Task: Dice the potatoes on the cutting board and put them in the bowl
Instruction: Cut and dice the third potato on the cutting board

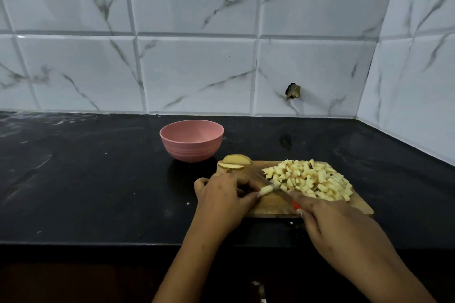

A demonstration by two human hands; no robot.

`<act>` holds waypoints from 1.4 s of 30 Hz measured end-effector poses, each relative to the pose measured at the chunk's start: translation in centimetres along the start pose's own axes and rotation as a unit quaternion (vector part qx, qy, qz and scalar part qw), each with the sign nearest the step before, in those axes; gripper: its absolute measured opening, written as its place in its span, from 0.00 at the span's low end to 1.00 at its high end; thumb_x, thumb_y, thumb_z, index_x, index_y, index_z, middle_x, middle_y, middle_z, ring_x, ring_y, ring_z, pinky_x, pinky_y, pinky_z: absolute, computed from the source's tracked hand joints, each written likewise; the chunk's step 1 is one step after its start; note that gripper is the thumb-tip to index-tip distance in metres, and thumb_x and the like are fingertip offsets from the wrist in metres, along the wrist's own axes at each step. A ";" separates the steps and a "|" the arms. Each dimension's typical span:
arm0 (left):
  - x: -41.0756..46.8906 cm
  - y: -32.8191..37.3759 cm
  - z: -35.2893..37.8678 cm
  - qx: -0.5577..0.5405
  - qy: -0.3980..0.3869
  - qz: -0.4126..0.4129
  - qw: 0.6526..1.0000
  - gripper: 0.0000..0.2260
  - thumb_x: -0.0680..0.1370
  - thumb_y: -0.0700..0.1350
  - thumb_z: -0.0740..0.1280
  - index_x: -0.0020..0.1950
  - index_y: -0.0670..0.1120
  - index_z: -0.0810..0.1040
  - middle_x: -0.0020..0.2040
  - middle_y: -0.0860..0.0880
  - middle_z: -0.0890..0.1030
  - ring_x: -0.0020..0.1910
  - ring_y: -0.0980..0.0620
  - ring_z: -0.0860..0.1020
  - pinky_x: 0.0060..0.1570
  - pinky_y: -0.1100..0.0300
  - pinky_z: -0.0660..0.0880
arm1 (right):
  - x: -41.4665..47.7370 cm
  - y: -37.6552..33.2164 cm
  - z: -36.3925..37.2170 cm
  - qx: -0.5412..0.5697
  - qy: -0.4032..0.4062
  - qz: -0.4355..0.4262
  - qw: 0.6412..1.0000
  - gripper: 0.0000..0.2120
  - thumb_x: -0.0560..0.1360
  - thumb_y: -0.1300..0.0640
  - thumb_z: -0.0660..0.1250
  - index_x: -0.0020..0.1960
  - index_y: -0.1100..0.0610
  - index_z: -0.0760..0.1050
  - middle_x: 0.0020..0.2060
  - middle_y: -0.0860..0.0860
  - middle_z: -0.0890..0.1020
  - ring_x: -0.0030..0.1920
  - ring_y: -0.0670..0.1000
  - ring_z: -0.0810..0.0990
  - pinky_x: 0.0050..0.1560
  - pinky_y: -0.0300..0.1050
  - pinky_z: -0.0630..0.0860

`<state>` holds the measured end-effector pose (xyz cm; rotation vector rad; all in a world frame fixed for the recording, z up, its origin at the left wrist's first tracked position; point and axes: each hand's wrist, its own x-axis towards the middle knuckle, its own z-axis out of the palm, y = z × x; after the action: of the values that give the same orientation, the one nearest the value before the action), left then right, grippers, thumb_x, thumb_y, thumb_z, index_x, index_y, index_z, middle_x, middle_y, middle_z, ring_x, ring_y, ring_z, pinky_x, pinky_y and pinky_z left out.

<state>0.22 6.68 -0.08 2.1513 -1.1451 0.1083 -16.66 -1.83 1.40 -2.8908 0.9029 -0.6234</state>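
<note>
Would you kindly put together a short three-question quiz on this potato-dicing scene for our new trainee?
1. True or false: the pink bowl already holds diced potato.
2. Which hand holds the knife?
A. left hand
B. right hand
3. Where on the cutting board do the uncut potato slices lie?

Key
1. False; it looks empty, and the diced pile is on the board.
2. B.
3. At its far left corner, nearest the bowl.

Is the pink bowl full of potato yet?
Seems empty: the pink bowl shows only bare inside wall, though its bottom is hidden. The diced potato pile sits on the cutting board.
</note>
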 end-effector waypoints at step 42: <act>-0.7 -0.2 -0.3 -0.127 0.057 -0.056 0.989 0.17 0.66 0.48 0.78 0.39 0.52 0.68 0.36 0.55 0.82 0.44 0.57 0.80 0.56 0.49 0.72 | -0.3 -3.0 0.3 0.016 -0.018 -0.004 1.000 0.23 0.83 0.52 0.52 0.76 0.40 0.53 0.47 0.45 0.78 0.42 0.45 0.76 0.38 0.39 0.72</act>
<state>-0.03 7.43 -0.22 1.9509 -0.9190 0.0324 -15.14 0.80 1.49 -2.8683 0.8705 -0.5786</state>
